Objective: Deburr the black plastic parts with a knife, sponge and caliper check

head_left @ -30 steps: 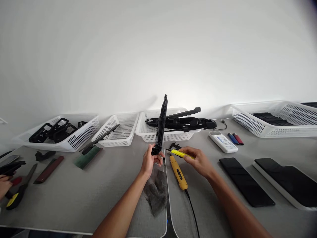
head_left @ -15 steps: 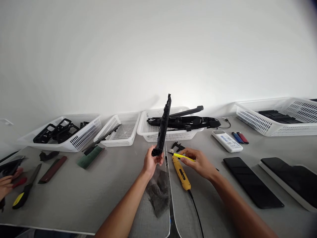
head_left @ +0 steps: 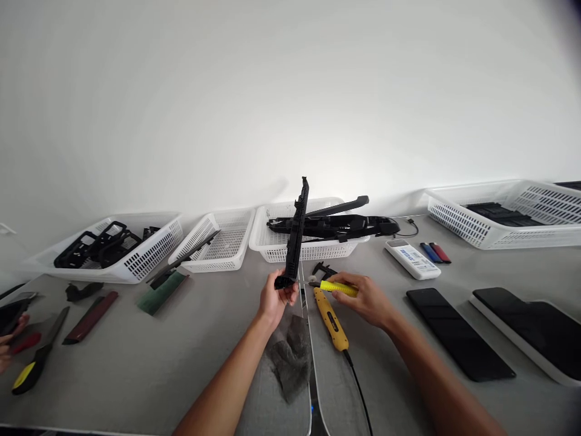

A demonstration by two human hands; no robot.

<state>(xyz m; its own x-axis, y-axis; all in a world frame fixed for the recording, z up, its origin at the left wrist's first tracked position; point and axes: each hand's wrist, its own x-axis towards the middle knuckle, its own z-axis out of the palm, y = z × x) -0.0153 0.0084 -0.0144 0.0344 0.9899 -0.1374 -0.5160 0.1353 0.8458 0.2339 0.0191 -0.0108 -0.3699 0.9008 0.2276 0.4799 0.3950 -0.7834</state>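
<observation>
Grey tabletop [head_left: 136, 357] under a plain white wall carries everything, laid out in a row of white baskets at the far edge.

At the far left edge another person's hand [head_left: 5, 357] rests beside a yellow-handled screwdriver [head_left: 31, 368]. Further right lie a dark red strip [head_left: 89, 309] and a green strip [head_left: 162, 292]. Behind them, the left basket [head_left: 149, 254] holds a heap of black frames, and the next basket [head_left: 227, 254] holds one thin black bar.

Near the middle, the left hand [head_left: 275, 301] has its fingers clamped on the lower end of a long black plastic part [head_left: 296, 233], which stands nearly upright above the table, in front of the middle basket [head_left: 272, 248]. That basket holds more long black parts of the same kind. A grey cloth [head_left: 290, 357] lies on the table just below the hand.

Just to the right, the right hand [head_left: 365, 297] is pinched shut on a small yellow knife [head_left: 338, 288], whose tip points left at the bottom end of the held part, very close to it; whether it touches cannot be told. A yellow corded tool [head_left: 330, 319] lies on the table beneath.

To the right sit a white remote [head_left: 412, 259], two lighters [head_left: 433, 252], two dark phones and a far right basket [head_left: 458, 227] with flat black pieces.

As a judgement, the trimming of this part looks underway, with several parts left in the middle basket.
</observation>
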